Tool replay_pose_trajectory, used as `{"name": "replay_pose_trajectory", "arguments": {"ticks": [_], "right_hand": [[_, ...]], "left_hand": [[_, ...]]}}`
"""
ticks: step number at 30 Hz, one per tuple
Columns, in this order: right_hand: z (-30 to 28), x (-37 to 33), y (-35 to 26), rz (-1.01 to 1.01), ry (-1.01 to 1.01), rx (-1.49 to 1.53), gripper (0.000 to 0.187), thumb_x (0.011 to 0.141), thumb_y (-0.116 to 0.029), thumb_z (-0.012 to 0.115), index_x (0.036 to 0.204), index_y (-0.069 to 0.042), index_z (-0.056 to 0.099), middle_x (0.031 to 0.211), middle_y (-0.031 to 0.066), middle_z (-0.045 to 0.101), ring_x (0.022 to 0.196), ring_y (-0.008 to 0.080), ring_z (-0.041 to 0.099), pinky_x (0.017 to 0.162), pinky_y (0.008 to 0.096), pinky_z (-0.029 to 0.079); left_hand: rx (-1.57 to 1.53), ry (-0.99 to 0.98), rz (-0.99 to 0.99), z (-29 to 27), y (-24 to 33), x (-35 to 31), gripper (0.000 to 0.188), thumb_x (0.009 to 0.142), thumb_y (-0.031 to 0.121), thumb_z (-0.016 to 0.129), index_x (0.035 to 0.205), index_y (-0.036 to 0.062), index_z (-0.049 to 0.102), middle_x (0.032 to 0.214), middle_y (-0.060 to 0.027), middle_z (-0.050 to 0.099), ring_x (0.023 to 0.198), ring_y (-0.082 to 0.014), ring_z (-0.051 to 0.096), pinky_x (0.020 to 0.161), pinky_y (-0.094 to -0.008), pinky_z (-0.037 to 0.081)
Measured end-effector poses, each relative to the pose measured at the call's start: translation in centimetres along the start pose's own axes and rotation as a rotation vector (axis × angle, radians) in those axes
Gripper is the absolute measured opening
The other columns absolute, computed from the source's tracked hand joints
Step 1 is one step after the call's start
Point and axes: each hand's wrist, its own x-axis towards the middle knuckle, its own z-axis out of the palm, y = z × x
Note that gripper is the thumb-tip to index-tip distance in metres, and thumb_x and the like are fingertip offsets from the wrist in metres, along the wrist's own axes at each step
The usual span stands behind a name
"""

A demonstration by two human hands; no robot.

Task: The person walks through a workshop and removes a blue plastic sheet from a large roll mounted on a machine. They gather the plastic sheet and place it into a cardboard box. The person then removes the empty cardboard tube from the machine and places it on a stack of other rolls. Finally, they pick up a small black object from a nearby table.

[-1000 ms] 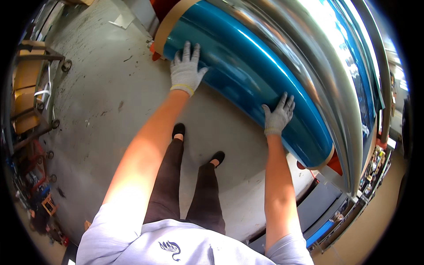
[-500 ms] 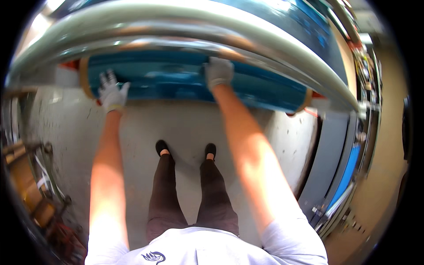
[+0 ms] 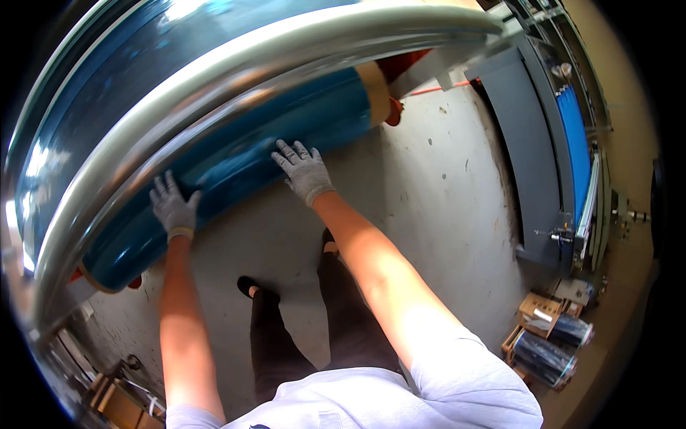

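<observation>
A wide roll of glossy blue film [image 3: 243, 161] lies across the machine in front of me, its pale brown core end showing at the far right. My left hand [image 3: 174, 207], in a grey glove, rests on the film toward its left part with fingers spread. On the near side of the roll, right of the middle, my right hand [image 3: 303, 169] lies with its gloved fingers stretched out. Neither hand grips anything. Just beyond the roll, shiny metal rollers [image 3: 236, 89] run parallel to it.
Over the rollers a broad blue sheet [image 3: 128, 79] stretches at the far left. Red brackets [image 3: 394, 112] flank the roll's ends. To the right stand a dark grey panel [image 3: 525, 150] and a blue strip [image 3: 572, 150]. Wrapped dark rolls [image 3: 544, 357] lie at the lower right.
The view has turned, so the roll now slants up to the right. My right hand has come off the roll's top to its near side, its fingers now spread. The left stays on the film.
</observation>
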Motion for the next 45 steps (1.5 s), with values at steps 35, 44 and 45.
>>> {"name": "replay_pose_trajectory", "arguments": {"ticks": [35,44,45], "right_hand": [[-5.0,7.6,21.4,0.812,0.356,1.201,0.012,0.082,-0.013,0.07,0.084,-0.004,0.062,0.082,0.0128,0.066,0.078,0.0254,0.066,0.07,0.0367,0.051],[-3.8,7.4,21.9,0.786,0.257,1.124,0.011,0.08,-0.008,0.072,0.081,-0.001,0.063,0.075,0.01,0.065,0.071,0.022,0.067,0.064,0.0346,0.052],[-3.6,7.3,21.8,0.808,0.254,1.203,0.011,0.081,-0.007,0.071,0.08,-0.001,0.063,0.074,0.0101,0.064,0.067,0.021,0.066,0.061,0.0339,0.052]], "left_hand": [[0.182,-0.563,-0.153,-1.8,21.3,4.4,0.115,0.071,0.069,0.065,0.153,0.0107,0.008,0.158,-0.0204,0.004,0.144,-0.0443,-0.003,0.114,-0.058,0.001],[0.139,-0.493,-0.171,0.0,20.9,3.2,0.127,0.066,0.068,0.069,0.152,0.0072,-0.001,0.156,-0.0265,-0.002,0.143,-0.0461,-0.011,0.112,-0.0568,-0.007],[0.151,-0.479,-0.172,0.0,21.2,3.0,0.128,0.066,0.069,0.069,0.152,0.0074,-0.002,0.156,-0.0262,-0.004,0.142,-0.0463,-0.012,0.112,-0.0572,-0.007]]}}
